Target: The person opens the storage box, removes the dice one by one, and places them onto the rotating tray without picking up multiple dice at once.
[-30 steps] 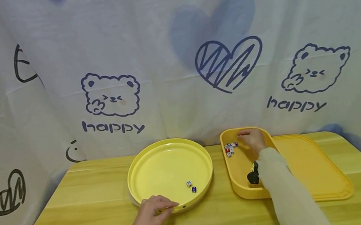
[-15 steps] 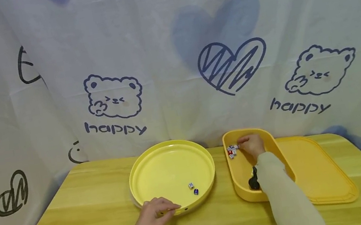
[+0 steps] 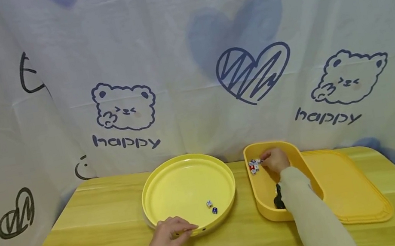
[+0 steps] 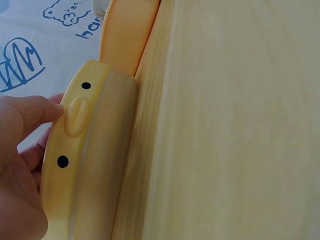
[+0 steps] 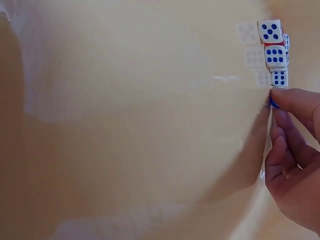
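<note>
My left hand [image 3: 169, 236] pinches the near rim of a round yellow tray [image 3: 149, 187], thumb [image 4: 47, 111] on the outer wall beside a raised oval and two black dots. Inside the tray lie a white die [image 3: 209, 203] and a blue die [image 3: 215, 210]. Reaching into a deep orange bin [image 3: 261, 212], my right hand [image 3: 276, 161] pinches a small blue die [image 5: 273, 102] between thumb and fingertips; most of it is hidden. Right beside those fingertips, white dice [image 5: 275, 56] with blue pips and a red die [image 3: 252, 168] cluster at the bin's left wall.
A flat orange lid [image 3: 349, 184] lies to the right of the bin, partly behind the right sleeve [image 3: 314, 212]. Both containers stand near the back edge of the wooden table [image 3: 84, 242]. A printed white curtain [image 3: 175, 35] hangs behind.
My right hand has lowered and shifted slightly toward the dice cluster, and its fingertips now pinch a blue die. The left hand keeps its hold on the tray rim.
</note>
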The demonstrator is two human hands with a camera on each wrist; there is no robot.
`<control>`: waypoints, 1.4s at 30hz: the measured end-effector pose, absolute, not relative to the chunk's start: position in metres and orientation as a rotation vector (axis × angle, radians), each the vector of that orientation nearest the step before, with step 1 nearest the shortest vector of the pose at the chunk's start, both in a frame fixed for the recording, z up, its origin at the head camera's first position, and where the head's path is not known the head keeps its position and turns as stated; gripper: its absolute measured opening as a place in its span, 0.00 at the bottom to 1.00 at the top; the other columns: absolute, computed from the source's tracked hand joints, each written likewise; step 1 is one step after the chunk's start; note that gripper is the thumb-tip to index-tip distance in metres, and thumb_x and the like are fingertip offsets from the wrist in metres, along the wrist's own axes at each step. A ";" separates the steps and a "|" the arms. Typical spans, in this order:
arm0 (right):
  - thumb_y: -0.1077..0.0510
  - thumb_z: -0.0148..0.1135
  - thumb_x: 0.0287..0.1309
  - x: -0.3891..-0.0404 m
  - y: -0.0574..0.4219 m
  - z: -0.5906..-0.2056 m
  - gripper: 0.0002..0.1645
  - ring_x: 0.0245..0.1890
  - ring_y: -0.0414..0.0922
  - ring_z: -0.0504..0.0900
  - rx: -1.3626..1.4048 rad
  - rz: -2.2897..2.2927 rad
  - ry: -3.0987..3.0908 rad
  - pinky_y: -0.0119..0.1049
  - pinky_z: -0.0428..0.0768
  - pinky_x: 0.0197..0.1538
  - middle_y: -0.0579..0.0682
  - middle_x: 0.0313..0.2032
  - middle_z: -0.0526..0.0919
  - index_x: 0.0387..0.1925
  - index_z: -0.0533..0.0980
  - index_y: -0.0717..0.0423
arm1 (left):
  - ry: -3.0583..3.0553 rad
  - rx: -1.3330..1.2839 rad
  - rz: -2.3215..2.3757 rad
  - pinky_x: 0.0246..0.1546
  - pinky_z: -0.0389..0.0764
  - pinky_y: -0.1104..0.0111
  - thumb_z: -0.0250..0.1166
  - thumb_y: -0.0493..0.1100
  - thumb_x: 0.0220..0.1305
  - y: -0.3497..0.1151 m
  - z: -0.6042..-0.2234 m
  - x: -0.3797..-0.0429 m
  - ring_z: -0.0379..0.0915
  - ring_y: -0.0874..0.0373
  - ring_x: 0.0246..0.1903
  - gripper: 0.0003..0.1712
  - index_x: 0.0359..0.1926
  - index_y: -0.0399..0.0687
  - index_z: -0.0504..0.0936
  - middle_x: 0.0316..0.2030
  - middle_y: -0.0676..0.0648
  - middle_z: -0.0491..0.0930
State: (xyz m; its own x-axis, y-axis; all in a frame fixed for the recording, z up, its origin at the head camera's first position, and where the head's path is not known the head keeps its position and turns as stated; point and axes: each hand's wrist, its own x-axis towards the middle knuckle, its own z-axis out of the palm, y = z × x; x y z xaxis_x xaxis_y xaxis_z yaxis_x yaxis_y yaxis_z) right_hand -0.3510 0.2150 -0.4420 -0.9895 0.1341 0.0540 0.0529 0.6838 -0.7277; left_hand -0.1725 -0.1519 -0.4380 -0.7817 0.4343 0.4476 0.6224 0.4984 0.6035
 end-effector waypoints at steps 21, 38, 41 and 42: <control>0.67 0.62 0.60 -0.348 0.210 -0.403 0.11 0.44 0.55 0.75 -0.060 1.420 -2.724 0.46 0.73 0.50 0.64 0.44 0.81 0.43 0.80 0.71 | -2.494 -0.897 -1.142 0.40 0.61 0.64 0.68 0.36 0.58 -0.154 -0.435 -0.172 0.74 0.65 0.36 0.09 0.40 0.51 0.88 0.34 0.60 0.83; 0.64 0.62 0.62 -0.333 0.210 -0.368 0.13 0.42 0.53 0.75 0.167 1.357 -2.765 0.42 0.74 0.48 0.60 0.44 0.81 0.47 0.79 0.68 | -2.498 -0.900 -1.143 0.40 0.61 0.64 0.68 0.35 0.58 -0.151 -0.439 -0.174 0.74 0.66 0.36 0.09 0.40 0.51 0.88 0.34 0.60 0.83; 0.64 0.61 0.63 -0.330 0.207 -0.361 0.16 0.43 0.53 0.75 0.156 1.382 -2.766 0.44 0.74 0.50 0.61 0.45 0.80 0.50 0.78 0.68 | -2.508 -0.889 -1.151 0.40 0.61 0.64 0.68 0.35 0.59 -0.151 -0.438 -0.173 0.74 0.66 0.36 0.09 0.40 0.51 0.88 0.34 0.60 0.83; 0.64 0.61 0.63 -0.329 0.206 -0.359 0.16 0.43 0.53 0.75 0.149 1.394 -2.766 0.44 0.73 0.51 0.60 0.46 0.80 0.51 0.77 0.68 | -2.505 -0.897 -1.150 0.40 0.61 0.64 0.67 0.35 0.59 -0.151 -0.436 -0.172 0.74 0.65 0.36 0.09 0.40 0.50 0.88 0.34 0.60 0.83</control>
State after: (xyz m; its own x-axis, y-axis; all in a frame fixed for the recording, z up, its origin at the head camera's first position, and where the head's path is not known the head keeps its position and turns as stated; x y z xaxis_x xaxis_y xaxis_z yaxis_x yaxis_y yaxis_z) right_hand -0.3288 0.2060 -0.3594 -0.9946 -0.0673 0.0795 -0.1039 0.5914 -0.7996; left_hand -0.1723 -0.1508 -0.4362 -0.7817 0.4317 0.4501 0.6227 0.5010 0.6010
